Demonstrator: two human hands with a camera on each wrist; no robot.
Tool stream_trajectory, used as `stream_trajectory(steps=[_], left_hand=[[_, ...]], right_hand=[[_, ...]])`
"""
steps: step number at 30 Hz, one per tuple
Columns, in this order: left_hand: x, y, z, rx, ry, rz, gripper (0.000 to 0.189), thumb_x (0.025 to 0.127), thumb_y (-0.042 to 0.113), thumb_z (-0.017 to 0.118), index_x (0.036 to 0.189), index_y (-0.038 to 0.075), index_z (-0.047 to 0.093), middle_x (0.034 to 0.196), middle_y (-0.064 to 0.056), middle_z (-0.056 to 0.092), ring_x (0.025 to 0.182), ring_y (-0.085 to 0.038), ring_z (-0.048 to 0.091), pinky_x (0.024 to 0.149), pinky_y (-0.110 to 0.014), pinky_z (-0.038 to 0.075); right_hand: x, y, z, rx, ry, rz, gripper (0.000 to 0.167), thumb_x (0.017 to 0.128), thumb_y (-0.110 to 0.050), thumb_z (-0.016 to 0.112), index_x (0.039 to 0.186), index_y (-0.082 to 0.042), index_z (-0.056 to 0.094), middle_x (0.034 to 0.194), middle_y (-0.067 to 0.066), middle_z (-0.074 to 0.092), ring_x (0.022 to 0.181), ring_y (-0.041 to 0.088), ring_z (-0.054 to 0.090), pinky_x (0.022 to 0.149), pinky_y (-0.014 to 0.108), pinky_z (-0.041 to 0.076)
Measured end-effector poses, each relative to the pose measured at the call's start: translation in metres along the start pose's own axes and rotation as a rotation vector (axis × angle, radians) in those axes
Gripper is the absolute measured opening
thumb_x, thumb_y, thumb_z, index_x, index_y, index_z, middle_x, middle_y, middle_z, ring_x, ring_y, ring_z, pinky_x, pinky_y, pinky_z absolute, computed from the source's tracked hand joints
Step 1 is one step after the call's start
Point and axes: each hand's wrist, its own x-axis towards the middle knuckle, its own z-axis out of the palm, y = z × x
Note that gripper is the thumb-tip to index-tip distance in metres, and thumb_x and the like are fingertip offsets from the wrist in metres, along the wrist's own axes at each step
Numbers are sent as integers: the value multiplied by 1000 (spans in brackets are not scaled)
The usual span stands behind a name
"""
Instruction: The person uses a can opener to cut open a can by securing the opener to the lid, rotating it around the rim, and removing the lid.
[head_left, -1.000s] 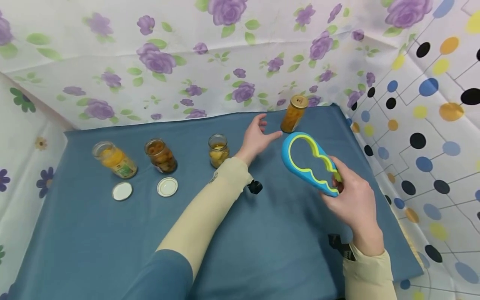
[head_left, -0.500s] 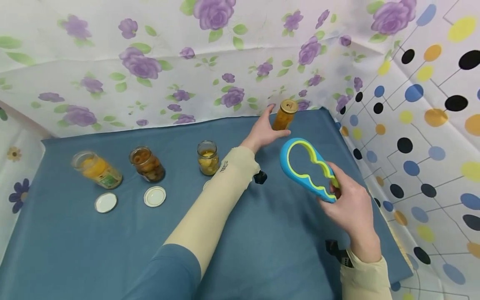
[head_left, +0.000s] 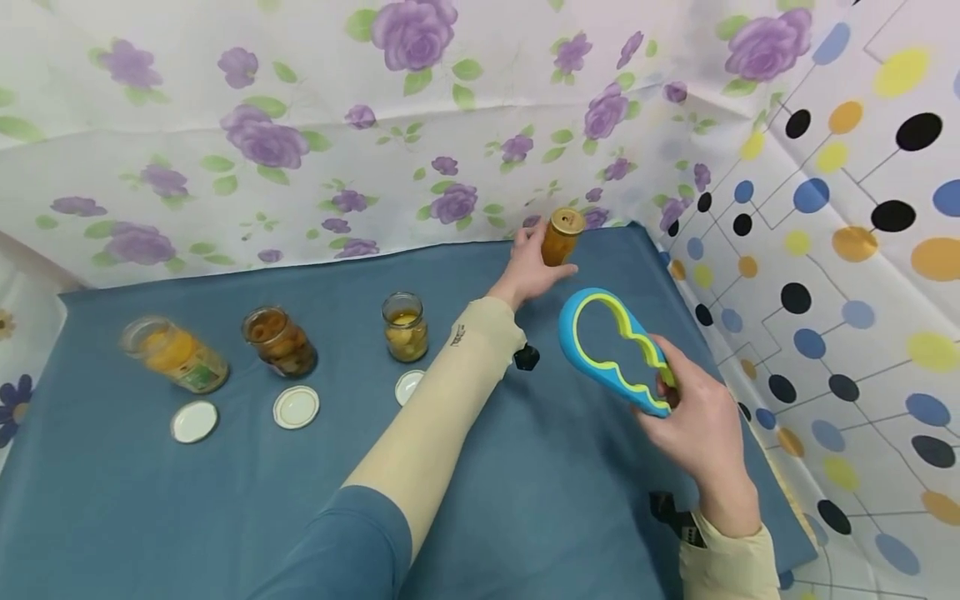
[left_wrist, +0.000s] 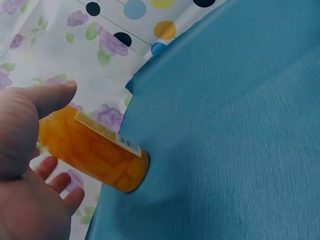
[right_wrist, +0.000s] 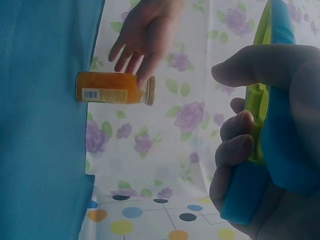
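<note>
A sealed jar of orange fruit (head_left: 560,244) with a gold lid stands upright near the back edge of the blue-covered table. My left hand (head_left: 527,268) is around its near left side, thumb and fingers spread apart. In the left wrist view the jar (left_wrist: 102,155) shows between the thumb and the relaxed fingers; whether they touch the glass I cannot tell. My right hand (head_left: 705,425) grips the handle ends of a blue and lime-green jar opener (head_left: 567,332), its wide loop pointing toward the jar. Nothing sits inside the loop.
Three lidless jars stand to the left: yellow-orange fruit (head_left: 180,360), brown contents (head_left: 285,343), and pale yellow pieces (head_left: 406,333). Three lids lie before them: a left lid (head_left: 194,422), a middle lid (head_left: 296,407), and a lid (head_left: 407,387) partly behind my left sleeve. Patterned sheets (head_left: 450,125) border the table.
My left hand has reached up to the gold-lidded jar, bringing its spread thumb and fingers around it. The head view has shifted slightly. My right hand keeps its hold on the jar opener.
</note>
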Motion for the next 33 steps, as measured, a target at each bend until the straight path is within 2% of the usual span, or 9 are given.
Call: stream_trajectory(steps=[4,7,9,11,15,18,23,25,33], left_hand=[[4,-6,2,-77,-3,-2,92,101,28,79,169,21,18,171,-10,21,155,-31,31,125,-50,31],[8,-10,5,-138,-13,-10,99,101,25,79,168,24,6,173,-9,22,156,-29,32,126,-48,29],[10,-12,8,-133,-12,-20,106,101,27,79,170,26,-2,175,-9,21,158,-29,30,127,-48,27],[12,-14,11,-82,6,-25,109,101,29,79,171,25,-5,176,-10,15,160,-31,24,128,-50,25],[15,-16,17,27,53,-42,97,102,34,76,172,20,11,172,-11,12,160,-32,19,128,-49,23],[17,-17,22,2,79,-36,80,105,30,74,165,15,24,168,-13,19,156,-30,26,127,-46,25],[15,-19,21,-98,78,-49,73,107,27,71,159,15,21,163,-17,38,150,-31,42,124,-46,32],[15,-20,21,-87,59,-46,74,108,29,68,162,15,19,163,-17,41,150,-31,43,124,-46,32],[5,-24,22,-30,40,57,72,108,30,66,164,12,26,162,-12,41,149,-27,42,124,-43,32]], right_hand=[[2,1,0,5,6,-16,63,75,-11,79,136,-21,67,78,-7,54,64,12,48,59,32,37],[2,2,1,7,-1,-22,64,75,-12,79,137,-20,66,79,-7,54,65,12,49,59,32,38],[2,4,2,7,-3,-20,64,76,-12,79,138,-20,66,79,-7,54,65,12,49,59,33,39],[1,6,2,3,-5,-20,64,76,-11,78,138,-19,66,79,-7,54,65,12,48,60,33,39],[-2,10,1,1,-8,-9,66,75,-10,79,139,-18,65,79,-6,54,65,13,48,60,33,38],[-4,12,-1,0,-11,1,69,75,-10,81,142,-18,64,79,-6,54,65,14,49,60,33,38],[-4,11,0,-6,-14,-1,71,75,-10,81,143,-17,64,79,-5,54,65,14,48,60,33,38],[-4,11,0,-11,-11,-2,70,75,-11,81,143,-17,64,79,-5,54,65,13,48,59,33,38],[-4,9,0,-6,-10,11,70,76,-12,81,143,-18,64,79,-4,54,66,14,49,60,33,38]])
